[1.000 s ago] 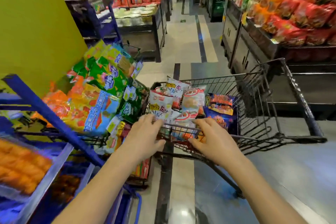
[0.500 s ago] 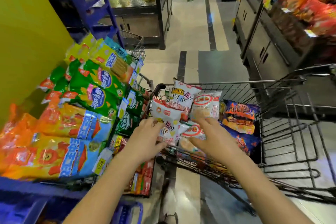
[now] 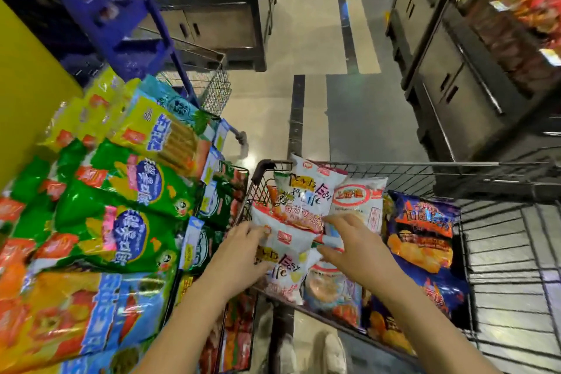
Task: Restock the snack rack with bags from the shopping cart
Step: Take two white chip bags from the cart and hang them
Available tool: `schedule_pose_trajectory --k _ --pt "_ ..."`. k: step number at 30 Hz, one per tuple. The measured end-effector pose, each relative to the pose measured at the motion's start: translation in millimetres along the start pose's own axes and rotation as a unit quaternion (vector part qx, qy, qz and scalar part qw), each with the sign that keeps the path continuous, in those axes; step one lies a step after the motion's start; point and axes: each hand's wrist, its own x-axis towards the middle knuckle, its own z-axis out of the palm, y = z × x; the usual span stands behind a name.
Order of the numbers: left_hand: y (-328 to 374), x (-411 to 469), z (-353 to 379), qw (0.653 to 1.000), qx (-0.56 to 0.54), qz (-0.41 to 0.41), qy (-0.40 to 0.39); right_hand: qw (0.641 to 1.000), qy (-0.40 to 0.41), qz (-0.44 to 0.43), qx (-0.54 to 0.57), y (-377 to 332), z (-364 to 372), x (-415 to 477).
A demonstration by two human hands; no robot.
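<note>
Change: both hands have closed in on the white snack bag (image 3: 285, 252), which is lying atop the shopping cart (image 3: 501, 252) pile.
Left hand (image 3: 239, 255): pinches its left edge.
Right hand (image 3: 355, 249): fingers spread, touching only.
Meaning: lift toward the snack rack (image 3: 246, 174) looks imminent.

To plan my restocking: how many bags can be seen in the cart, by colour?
White bags: 4
Dark blue bags: 2
Total: 6 in view; others may lie hidden beneath.
</note>
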Motion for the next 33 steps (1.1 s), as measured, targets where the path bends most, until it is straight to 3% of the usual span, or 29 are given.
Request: schedule_pose_trajectory --k 4,8,17,25,33 --pt "-14 20 11 0.987 -0.132 -0.085 -0.017 0.999 -0.026 0.010 0.035 10 1 26" --pt "-27 41 23 0.972 -0.200 -0.118 -0.029 0.998 -0.042 0.017 0.045 17 2 45" --pt "-46 79 47 0.946 -0.288 -0.045 -0.143 0.995 -0.039 0.031 0.087 39 12 70" --pt "-63 78 76 0.942 -0.304 -0.071 -0.120 0.994 -0.026 0.018 0.109 57 24 67" --pt "-58 68 79 0.937 -0.325 -0.073 -0.109 0.990 -0.046 0.058 0.120 64 30 75"
